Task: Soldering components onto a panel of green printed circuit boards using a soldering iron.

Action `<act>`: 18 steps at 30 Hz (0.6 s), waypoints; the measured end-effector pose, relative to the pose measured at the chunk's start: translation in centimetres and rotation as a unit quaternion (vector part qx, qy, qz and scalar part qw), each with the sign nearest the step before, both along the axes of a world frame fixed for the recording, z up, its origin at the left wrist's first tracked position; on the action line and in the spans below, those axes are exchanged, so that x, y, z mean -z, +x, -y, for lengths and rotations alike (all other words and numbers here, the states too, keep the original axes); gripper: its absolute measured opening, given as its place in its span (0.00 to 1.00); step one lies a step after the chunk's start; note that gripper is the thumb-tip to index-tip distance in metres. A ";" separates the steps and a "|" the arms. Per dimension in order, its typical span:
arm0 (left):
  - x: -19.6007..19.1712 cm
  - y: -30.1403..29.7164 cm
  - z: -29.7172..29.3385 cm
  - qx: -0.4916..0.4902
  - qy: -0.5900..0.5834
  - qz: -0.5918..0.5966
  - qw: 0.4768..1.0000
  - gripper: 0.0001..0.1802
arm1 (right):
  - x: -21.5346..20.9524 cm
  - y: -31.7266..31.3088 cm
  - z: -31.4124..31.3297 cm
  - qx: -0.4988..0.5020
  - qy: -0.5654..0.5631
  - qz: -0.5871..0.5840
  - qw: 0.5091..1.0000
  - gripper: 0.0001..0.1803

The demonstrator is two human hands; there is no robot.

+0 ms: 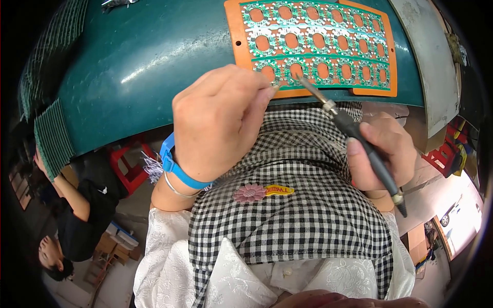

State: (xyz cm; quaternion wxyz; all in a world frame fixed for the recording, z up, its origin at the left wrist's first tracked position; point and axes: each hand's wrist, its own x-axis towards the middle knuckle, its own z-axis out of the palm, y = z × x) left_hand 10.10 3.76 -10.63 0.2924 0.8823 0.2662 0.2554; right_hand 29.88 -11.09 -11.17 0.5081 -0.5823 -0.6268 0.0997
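A black-handled soldering iron (pixel 374 163) is gripped in my right hand (pixel 393 141), thumb and fingers wrapped round its handle. Its thin metal tip points up and left, over the near row of a green circuit board panel (pixel 308 56) with several round cut-outs. This panel lies in an orange tray (pixel 240 59). At the panel's near left corner is my left hand (pixel 218 115), thumb and forefinger pinched together. Something small may be between those fingertips, but I cannot make out what. A blue band (pixel 187 178) circles my left wrist.
The tray rests on a dark green tabletop (pixel 149 56), with a grey panel (pixel 426 61) at its right. Green ribbed stacks (pixel 53 136) stand at the left edge. Beyond them another person (pixel 84 215) in black works near a red stool (pixel 128 167).
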 end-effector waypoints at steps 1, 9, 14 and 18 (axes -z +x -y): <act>-0.1 0.0 0.0 -0.014 -0.008 -0.006 1.000 0.06 | 0.2 0.2 0.3 0.006 0.017 -0.043 0.999 0.14; 0.0 1.1 0.1 -0.003 -0.005 0.024 1.000 0.05 | 0.2 0.5 0.4 0.045 -0.017 -0.073 0.996 0.14; 0.4 1.3 -0.1 0.013 0.012 -0.008 1.000 0.05 | 0.4 0.5 0.3 0.054 -0.031 -0.071 0.995 0.14; 0.6 1.5 -0.2 0.012 0.022 -0.005 1.000 0.04 | 0.5 0.7 0.0 0.040 -0.032 -0.065 0.997 0.13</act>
